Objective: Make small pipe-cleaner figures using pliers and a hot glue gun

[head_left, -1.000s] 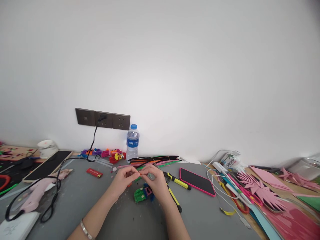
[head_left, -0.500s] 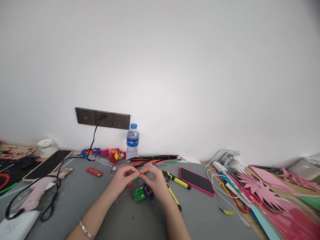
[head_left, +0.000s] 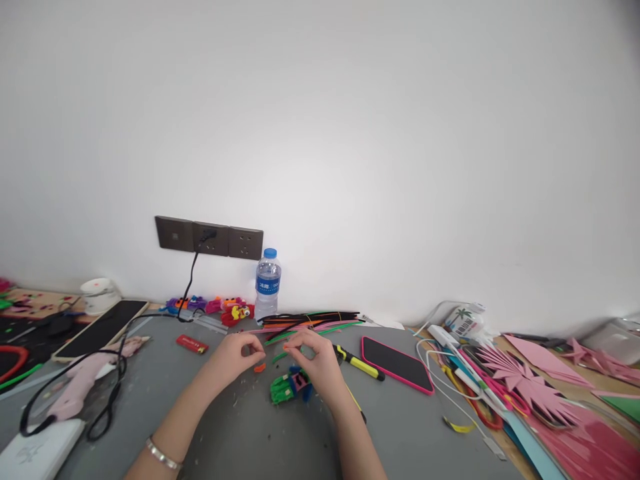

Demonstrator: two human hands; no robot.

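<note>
My left hand point(head_left: 239, 359) is closed in a pinch, thumb tip against index finger; what it holds, if anything, is too small to make out. Between the thumb and index fingertips of my right hand point(head_left: 313, 357) is a small orange piece point(head_left: 285, 347). A gap separates the two hands. Just below my left fingertips, another orange piece point(head_left: 259, 367) lies on the grey mat point(head_left: 240, 433). A fuzzy green craft figure point(head_left: 283, 389) with blue and pink parts rests under my right hand, which partly covers it.
Pliers with yellow-black handles point(head_left: 361, 365) lie right of my right hand, beside a pink-edged phone point(head_left: 397, 365). Behind are pipe cleaners point(head_left: 310, 321) and a water bottle point(head_left: 268, 287). A pink glue gun point(head_left: 75, 387) with a black cord and a red packet point(head_left: 192, 344) are leftward.
My hands, whose fingertips met before, have moved apart, the left going leftward. The orange piece on the mat now shows more fully, and the view has shifted slightly.
</note>
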